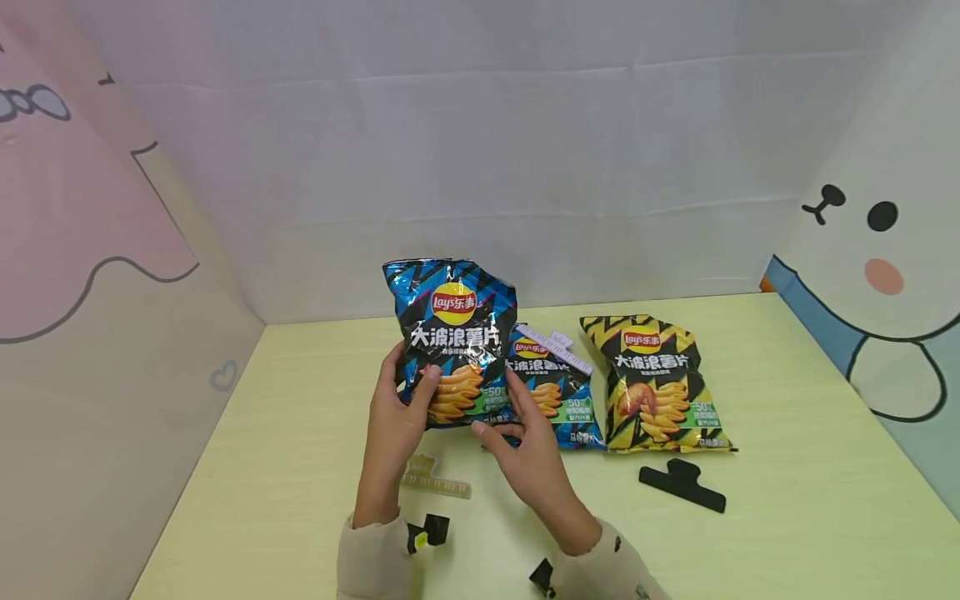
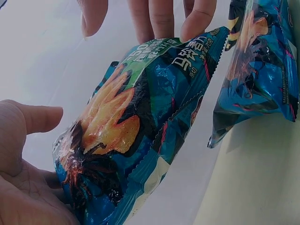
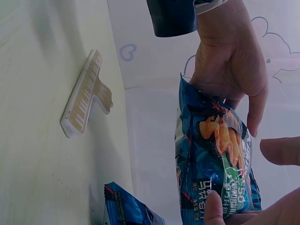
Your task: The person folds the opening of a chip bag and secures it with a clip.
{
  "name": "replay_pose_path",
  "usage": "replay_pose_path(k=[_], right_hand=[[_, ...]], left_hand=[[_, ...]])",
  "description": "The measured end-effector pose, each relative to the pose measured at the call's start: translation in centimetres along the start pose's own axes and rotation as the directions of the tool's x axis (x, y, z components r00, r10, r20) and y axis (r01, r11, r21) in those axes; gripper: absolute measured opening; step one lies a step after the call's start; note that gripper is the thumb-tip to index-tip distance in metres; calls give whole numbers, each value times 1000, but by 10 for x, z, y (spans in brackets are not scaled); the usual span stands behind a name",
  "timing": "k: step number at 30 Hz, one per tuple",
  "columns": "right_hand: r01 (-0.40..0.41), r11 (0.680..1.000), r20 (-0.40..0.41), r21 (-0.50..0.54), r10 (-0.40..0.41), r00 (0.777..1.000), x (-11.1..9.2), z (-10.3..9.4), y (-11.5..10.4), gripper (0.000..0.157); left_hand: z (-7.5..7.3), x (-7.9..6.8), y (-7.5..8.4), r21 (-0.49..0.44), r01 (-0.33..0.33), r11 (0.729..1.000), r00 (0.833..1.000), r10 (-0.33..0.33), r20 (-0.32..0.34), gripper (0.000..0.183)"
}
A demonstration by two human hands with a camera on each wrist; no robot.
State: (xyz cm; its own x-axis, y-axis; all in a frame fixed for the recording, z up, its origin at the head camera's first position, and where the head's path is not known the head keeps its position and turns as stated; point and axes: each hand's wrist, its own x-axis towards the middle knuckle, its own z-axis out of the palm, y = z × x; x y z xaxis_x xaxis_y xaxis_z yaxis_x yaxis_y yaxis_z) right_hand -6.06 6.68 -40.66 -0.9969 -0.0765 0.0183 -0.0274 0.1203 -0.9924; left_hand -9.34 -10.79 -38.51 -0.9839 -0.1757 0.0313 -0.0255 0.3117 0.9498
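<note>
Both hands hold a blue-and-black Lay's chip bag [image 1: 457,342] up off the table, its front facing me. My left hand [image 1: 397,433] is at its left lower side, thumb over the front and the other fingers behind. At the right lower corner is my right hand [image 1: 532,454]. In the left wrist view, the right hand's fingers [image 2: 161,21] reach behind the bag's end, one tip lying on the front, thumb raised off it. Partly hidden behind stands a second blue chip bag [image 1: 566,408]; a white sealing clip [image 1: 555,348] lies across its upper part.
To the right lies a yellow-and-black chip bag [image 1: 660,392], with a black sealing clip [image 1: 682,485] in front of it. A beige clip with piano-key marks [image 1: 442,483] rests on the pale yellow table [image 1: 810,500] beside my left forearm. Fabric walls [image 1: 480,167] enclose the back and sides.
</note>
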Motion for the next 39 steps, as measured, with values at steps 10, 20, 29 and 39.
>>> replay_pose_path(k=[10,20,29,39], right_hand=[[6,1000,-32,-4,-6,999,-1,-4,-4,73],[32,999,-69,-19,-34,997,0,-6,-6,73],[27,999,-84,-42,-31,996,-2,-10,-5,71],[1,999,-98,-32,-4,995,-2,-12,-7,71]], left_hand=[[3,0,0,-1,9,1000,1000,-9,8,71],[7,-3,4,11,1,1000,1000,-2,14,71],[11,-5,6,10,1,1000,1000,-1,11,71],[13,-6,8,18,-7,1000,1000,7,15,72]])
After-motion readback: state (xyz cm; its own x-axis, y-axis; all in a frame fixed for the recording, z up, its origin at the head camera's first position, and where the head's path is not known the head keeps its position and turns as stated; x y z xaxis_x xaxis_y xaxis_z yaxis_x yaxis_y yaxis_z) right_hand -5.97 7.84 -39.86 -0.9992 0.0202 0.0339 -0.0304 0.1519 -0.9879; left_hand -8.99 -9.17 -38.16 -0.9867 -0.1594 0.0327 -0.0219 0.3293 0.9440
